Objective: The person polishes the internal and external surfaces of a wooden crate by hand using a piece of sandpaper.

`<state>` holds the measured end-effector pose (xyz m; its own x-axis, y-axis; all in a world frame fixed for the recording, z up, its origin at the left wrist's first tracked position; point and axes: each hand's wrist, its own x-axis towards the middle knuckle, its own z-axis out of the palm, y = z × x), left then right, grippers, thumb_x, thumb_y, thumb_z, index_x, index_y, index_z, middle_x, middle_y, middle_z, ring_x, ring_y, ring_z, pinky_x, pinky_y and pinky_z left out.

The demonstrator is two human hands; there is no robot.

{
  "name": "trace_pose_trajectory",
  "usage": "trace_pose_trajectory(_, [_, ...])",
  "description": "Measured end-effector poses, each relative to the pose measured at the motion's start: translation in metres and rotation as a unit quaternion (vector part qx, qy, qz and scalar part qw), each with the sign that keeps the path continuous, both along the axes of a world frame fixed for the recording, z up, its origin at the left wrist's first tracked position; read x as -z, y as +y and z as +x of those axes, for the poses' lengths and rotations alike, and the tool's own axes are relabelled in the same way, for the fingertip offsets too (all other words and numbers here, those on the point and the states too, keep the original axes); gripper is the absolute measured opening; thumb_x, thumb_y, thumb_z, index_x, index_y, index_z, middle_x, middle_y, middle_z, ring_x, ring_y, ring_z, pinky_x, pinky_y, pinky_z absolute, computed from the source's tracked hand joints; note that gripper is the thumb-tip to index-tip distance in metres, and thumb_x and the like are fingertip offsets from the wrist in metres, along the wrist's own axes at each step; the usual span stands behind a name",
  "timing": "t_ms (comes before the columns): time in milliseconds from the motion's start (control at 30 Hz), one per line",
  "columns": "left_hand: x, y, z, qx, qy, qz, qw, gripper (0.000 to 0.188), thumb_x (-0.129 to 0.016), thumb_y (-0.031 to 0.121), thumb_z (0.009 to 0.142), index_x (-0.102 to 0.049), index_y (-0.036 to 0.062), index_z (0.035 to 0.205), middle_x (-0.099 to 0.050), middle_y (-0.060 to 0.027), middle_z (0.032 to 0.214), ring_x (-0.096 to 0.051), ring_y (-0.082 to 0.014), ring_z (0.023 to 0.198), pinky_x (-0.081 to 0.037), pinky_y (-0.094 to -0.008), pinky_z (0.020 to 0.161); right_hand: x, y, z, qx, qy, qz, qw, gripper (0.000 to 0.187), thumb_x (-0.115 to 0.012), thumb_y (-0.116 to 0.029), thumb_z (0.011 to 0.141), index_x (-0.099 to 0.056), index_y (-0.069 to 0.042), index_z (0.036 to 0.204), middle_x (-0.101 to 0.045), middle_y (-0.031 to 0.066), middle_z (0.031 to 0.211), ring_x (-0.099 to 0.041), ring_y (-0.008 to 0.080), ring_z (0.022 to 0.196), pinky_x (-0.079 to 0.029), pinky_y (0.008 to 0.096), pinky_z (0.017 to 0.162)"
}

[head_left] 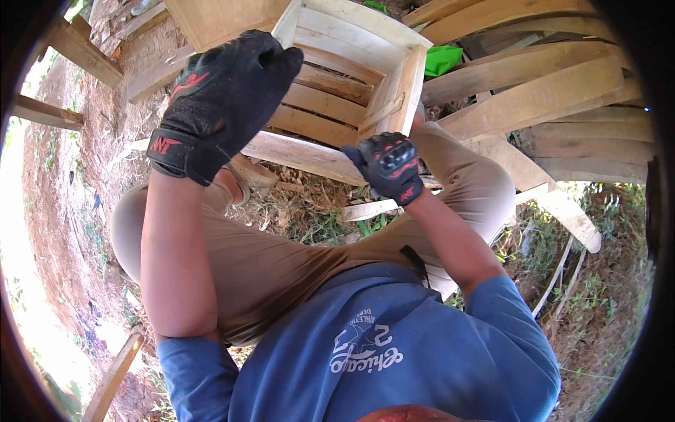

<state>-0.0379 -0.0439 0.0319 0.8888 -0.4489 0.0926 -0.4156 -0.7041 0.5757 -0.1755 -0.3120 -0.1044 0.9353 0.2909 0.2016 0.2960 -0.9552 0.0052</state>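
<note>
A slatted wooden crate (330,151) stands in front of me between my legs, its inside facing me. My left hand (225,102), in a black glove with red marks, is raised over the crate's left side. Its fingers are curled closed, and what they hold, if anything, is hidden. At the crate's near right corner is my right hand (388,165), in a black glove with hard knuckle guards. Its fingers are bent onto the crate's near edge, with the thumb pointing left along it; the fingertips are partly hidden.
Long boards (534,91) lie stacked at the right, with a bright green piece (443,60) beside the crate. A wide wooden panel (218,21) is behind my left hand. More timber (84,53) lies at the far left, over bare earth. Wood shavings (295,207) and grass cover the ground below the crate.
</note>
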Motion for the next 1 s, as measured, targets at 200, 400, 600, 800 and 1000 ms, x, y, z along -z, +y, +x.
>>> trace_pose_trajectory(200, [0.002,-0.009,0.022,-0.01,0.024,0.041,0.999,0.043,-0.063,0.048,0.101,-0.074,0.0103,0.118,-0.075,-0.0177,0.11,-0.071,-0.0388,0.105,-0.054,-0.0462,0.094,0.016,0.06,0.048,0.013,0.025,0.048,0.998,0.046,-0.059,-0.048,0.105,-0.071,-0.015,0.075,-0.07,0.0119,0.069,-0.071,0.0309,0.066,-0.055,0.0477,0.066])
trace_pose_trajectory(400, [0.012,-0.006,0.035,-0.038,0.04,0.048,0.997,0.053,-0.058,0.056,0.098,-0.074,0.0059,0.105,-0.075,-0.0237,0.104,-0.071,-0.0447,0.104,-0.055,-0.0501,0.093,0.024,0.012,0.021,0.058,0.054,0.108,0.991,0.049,-0.055,-0.052,0.105,-0.073,-0.009,0.09,-0.073,0.0136,0.077,-0.073,0.0367,0.076,-0.058,0.0509,0.072])
trace_pose_trajectory(600, [0.011,0.007,0.027,-0.032,0.072,0.051,0.996,0.05,-0.059,0.054,0.098,-0.075,0.0071,0.105,-0.075,-0.0235,0.103,-0.071,-0.0441,0.103,-0.055,-0.0499,0.092,0.011,-0.017,-0.01,0.104,0.108,0.028,0.988,0.048,-0.054,-0.048,0.106,-0.074,-0.008,0.088,-0.073,0.0155,0.076,-0.073,0.0376,0.072,-0.058,0.0513,0.071])
trace_pose_trajectory(800, [0.019,0.03,0.021,-0.041,0.07,0.068,0.994,0.043,-0.063,0.047,0.101,-0.074,0.0081,0.116,-0.075,-0.0202,0.106,-0.071,-0.039,0.098,-0.054,-0.0467,0.09,0.008,-0.025,-0.015,0.111,0.098,-0.026,0.989,0.044,-0.056,-0.041,0.104,-0.074,-0.009,0.079,-0.071,0.0143,0.067,-0.07,0.0358,0.061,-0.057,0.0493,0.061])
trace_pose_trajectory(1000, [0.023,0.035,0.023,-0.027,0.08,0.097,0.992,0.042,-0.064,0.046,0.102,-0.074,0.007,0.115,-0.076,-0.0193,0.102,-0.072,-0.0363,0.094,-0.054,-0.0459,0.088,0.025,0.016,0.027,0.076,-0.057,0.034,0.995,0.042,-0.06,-0.041,0.103,-0.072,-0.01,0.077,-0.07,0.0125,0.065,-0.069,0.0352,0.058,-0.057,0.0493,0.061])
